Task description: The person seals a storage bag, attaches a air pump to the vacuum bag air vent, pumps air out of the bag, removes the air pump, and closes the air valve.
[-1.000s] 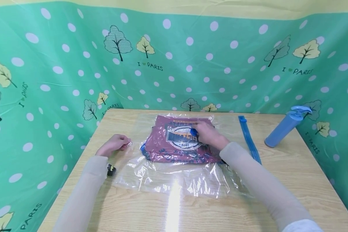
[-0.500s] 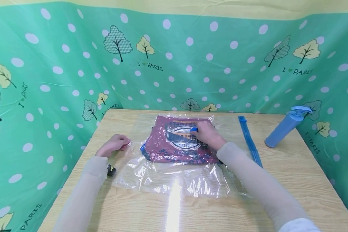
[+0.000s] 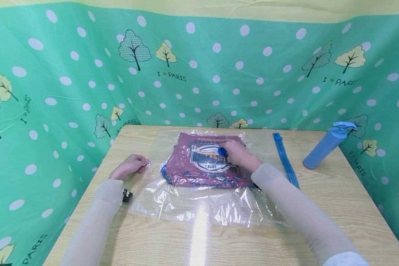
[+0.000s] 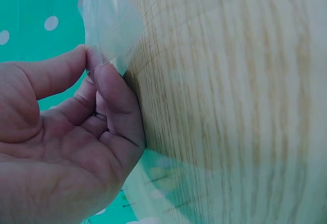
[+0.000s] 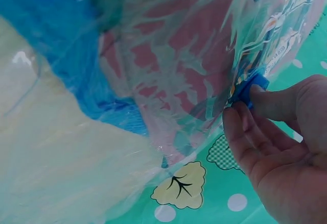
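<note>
A clear vacuum storage bag (image 3: 173,201) lies flat on the table with a folded maroon printed garment (image 3: 183,157) inside. My left hand (image 3: 133,165) pinches the bag's left edge between thumb and fingertip, which the left wrist view shows up close. Over the garment, my right hand (image 3: 240,153) grips a blue valve cap (image 5: 250,90) on the bag's top side with thumb and fingers. Along the bag's right side runs a blue zip strip (image 3: 285,159), with a blue slider (image 3: 278,137) at its far end. My right sleeve hides the strip's near part.
A blue hand pump (image 3: 325,147) stands tilted on the wooden table (image 3: 159,244) at the right. Below my left wrist sits a small black object (image 3: 127,195). A green dotted curtain (image 3: 199,74) encloses the table's back and sides.
My right hand twists at the blue cap, turning one way and then back, with a slight sideways shift of the forearm. My left hand stays put on the bag's edge.
</note>
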### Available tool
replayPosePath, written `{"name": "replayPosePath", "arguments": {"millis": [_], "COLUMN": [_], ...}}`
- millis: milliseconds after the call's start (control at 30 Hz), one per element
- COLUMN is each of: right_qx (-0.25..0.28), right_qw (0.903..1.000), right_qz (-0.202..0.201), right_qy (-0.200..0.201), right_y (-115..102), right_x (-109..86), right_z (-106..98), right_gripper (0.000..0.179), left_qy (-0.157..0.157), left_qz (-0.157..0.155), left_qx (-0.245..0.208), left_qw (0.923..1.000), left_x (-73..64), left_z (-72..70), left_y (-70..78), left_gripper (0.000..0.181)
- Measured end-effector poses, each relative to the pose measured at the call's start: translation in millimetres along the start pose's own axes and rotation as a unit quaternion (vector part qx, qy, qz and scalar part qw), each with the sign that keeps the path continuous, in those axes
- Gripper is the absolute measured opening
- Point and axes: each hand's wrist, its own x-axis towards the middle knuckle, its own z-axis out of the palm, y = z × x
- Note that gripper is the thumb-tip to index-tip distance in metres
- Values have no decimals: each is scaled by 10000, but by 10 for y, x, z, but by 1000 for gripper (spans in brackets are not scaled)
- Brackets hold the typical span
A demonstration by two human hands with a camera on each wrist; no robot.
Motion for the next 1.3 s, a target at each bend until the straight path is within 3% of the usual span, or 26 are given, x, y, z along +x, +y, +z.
{"name": "replayPosePath", "arguments": {"millis": [200, 433, 633, 733, 833, 1033, 1200, 1300], "right_qx": [179, 638, -82, -195, -184, 10, 178, 30], "right_qw": [9992, 9930, 9999, 9997, 9998, 9991, 9974, 9991], "right_qz": [189, 917, 81, -39, 64, 356, 616, 402], "right_qy": [317, 374, 16, -128, -91, 235, 339, 148], "right_y": [14, 26, 5, -5, -9, -14, -13, -18], "right_x": [16, 17, 4, 11, 16, 27, 37, 29], "right_z": [16, 22, -13, -18, -16, -3, 0, -11], "right_gripper": [11, 31, 45, 57, 52, 14, 25, 24], "left_qy": [-37, -62, -43, -51, -65, -74, -84, -64], "left_qz": [32, 16, 12, 42, 105, 97, 60, 5], "left_qx": [-8, 14, 0, -27, -77, -96, -105, -114], "left_qw": [10000, 10000, 10000, 10000, 9999, 9999, 9999, 9999], "left_x": [-19, -17, -24, -35, -38, -43, -40, -38], "left_z": [4, 9, -9, -24, -31, -6, -12, -16], "left_y": [5, 29, 48, 43, 40, 49, 31, 31], "left_gripper": [24, 24, 23, 24, 25, 24, 24, 24]}}
